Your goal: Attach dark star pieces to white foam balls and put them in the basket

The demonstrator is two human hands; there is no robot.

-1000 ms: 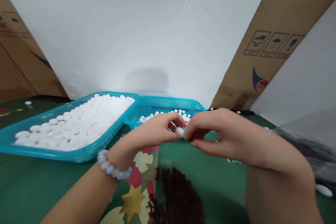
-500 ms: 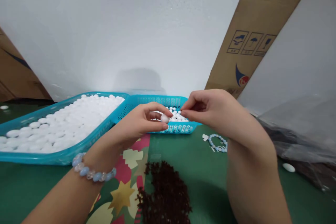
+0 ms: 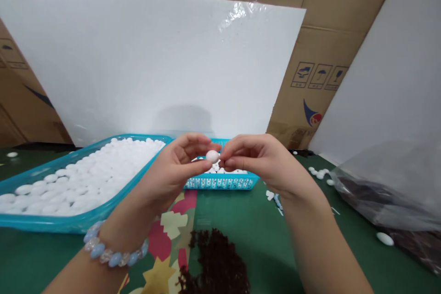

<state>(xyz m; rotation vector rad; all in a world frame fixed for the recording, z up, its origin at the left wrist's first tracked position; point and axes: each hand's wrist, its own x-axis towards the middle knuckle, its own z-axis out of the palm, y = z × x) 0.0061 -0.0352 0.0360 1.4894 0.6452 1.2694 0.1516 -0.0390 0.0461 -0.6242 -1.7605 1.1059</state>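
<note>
Between the thumb and fingers of my left hand [image 3: 186, 158] is a white ball [image 3: 212, 156]. A beaded bracelet circles the left wrist. My right hand [image 3: 253, 158] is pinched at the ball's right side; anything between its fingertips is too small to make out. Behind both hands stands a small blue basket [image 3: 220, 183] holding white pieces. To the left, a large blue tray [image 3: 138, 190] is full of white egg-shaped pieces. A pile of dark brown bits [image 3: 220, 264] lies on the green table below the hands.
A pale blue bead bracelet [image 3: 277, 201] lies partly behind the right wrist. Clear plastic bags [image 3: 375, 193] with dark contents lie at the right, near loose white pieces [image 3: 320, 173]. A white board [image 3: 172, 64] and cardboard [image 3: 330, 9] stand behind. A patterned strip [image 3: 168, 243] covers part of the table.
My right hand has moved left and down, bringing its fingertips to the ball. The left hand still holds the ball. The view has tilted up a little.
</note>
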